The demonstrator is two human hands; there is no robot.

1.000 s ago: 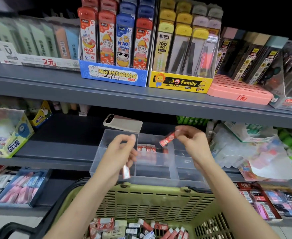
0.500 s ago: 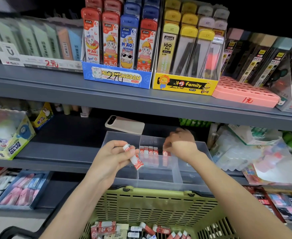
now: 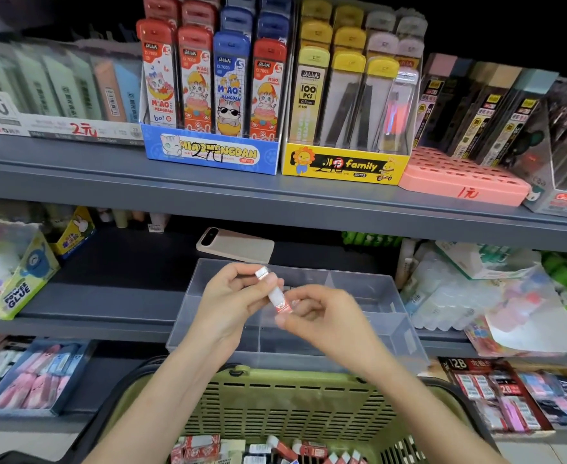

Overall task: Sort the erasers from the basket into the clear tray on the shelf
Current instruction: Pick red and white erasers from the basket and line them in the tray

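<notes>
Holding 1 eraser (image 3: 275, 294) between both hands, we have it tilted above the middle of the clear tray (image 3: 405, 324), its white end up and to the left and its red end down and to the right. Our left hand (image 3: 228, 306) grips the upper half, thumb on one side and curled fingers on the other. Our right hand (image 3: 325, 321) pinches the red lower end between thumb and forefinger, with the other fingers curled in behind; motion blur hides the exact contact there. The 2 hands meet at the eraser, almost touching each other.

The tray stands at the front edge of the middle shelf (image 3: 108, 306) and is split by clear dividers into several compartments. Our hands cover what lies in the middle ones.

Just below the tray's front wall is the far rim of the green basket (image 3: 275, 406). A loose heap of red and white erasers (image 3: 275, 447) lies on its floor.

Behind the tray, toward the back edge of the shelf, a phone (image 3: 238, 245) lies flat with its back up. A glue box (image 3: 17, 289) stands at the front edge, well to the left of the tray.
</notes>
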